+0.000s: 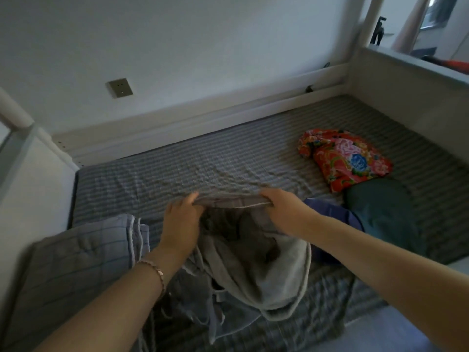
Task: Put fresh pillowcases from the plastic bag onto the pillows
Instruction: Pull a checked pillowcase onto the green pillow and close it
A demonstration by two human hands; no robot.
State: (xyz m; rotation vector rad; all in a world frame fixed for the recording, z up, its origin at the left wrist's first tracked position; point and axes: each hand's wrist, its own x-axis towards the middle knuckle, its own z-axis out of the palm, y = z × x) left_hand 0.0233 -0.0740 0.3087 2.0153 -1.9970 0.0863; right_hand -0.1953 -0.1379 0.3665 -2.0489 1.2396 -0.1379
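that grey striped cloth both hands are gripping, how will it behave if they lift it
Likely floppy: the grey striped cloth wrinkles and sags between the left hand and right hand. Probably light, since finger grips alone raise its edge. It seems unlikely to slip; the weave looks matte and ribbed.

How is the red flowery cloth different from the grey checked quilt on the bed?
The red flowery cloth is bright, with big flowers; the grey checked quilt is dull grey with faint lines. The red cloth lies crumpled at the far right; the quilt lies folded at the near left. Both rest on the striped bed.
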